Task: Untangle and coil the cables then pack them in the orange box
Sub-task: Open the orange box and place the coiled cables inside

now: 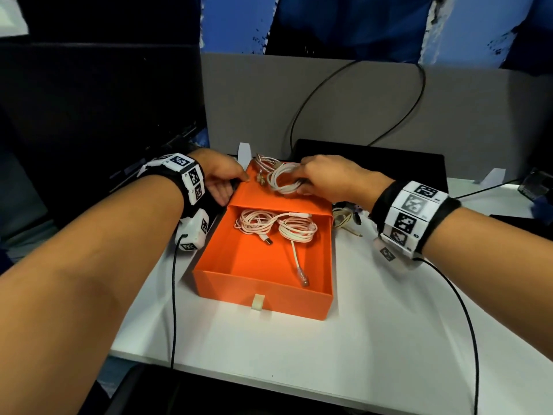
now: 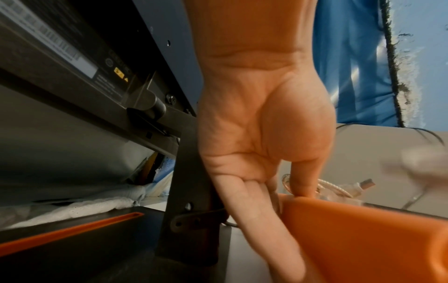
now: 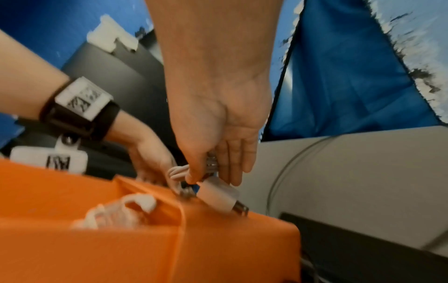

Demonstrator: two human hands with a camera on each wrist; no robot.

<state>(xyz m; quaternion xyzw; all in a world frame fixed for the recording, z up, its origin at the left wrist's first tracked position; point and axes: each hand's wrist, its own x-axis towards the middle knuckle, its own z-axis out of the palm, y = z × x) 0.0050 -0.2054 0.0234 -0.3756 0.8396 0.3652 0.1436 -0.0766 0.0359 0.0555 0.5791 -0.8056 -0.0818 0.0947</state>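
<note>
**Asker:** Hands first: where are they, and what does each grip hold?

**Describer:** Both reach to the far end of an orange box (image 1: 263,283) on a white desk (image 1: 374,324). The right hand (image 1: 326,178) has its grip closed around a white coiled cable (image 1: 282,179), thumb and fingers pinching the loops just above the box's sleeve. The wrist view shows a white plug (image 3: 218,195) hanging from that bundle, touching the orange top. The left hand (image 1: 220,181) holds the sleeve's far left corner, thumb on top and fingers straight down along the side.

**Asker:** Where are the other cables?

**Describer:** The box is a drawer pulled partly out of its sleeve toward the viewer. Inside lie two pale coiled cables (image 1: 276,224) side by side near the back, one with a loose end running forward to a clear plug (image 1: 303,278). A braided silver cable (image 1: 263,163) rests on the sleeve, just beside the white bundle. A small tangle of cables (image 1: 347,218) sits on the desk, right of the box.

**Asker:** Anything else nearby?

**Describer:** A grey partition (image 1: 359,106) stands behind the desk, with a black cord (image 1: 419,94) looping across it. Both wrists wear black bands with patterned white tags.
</note>
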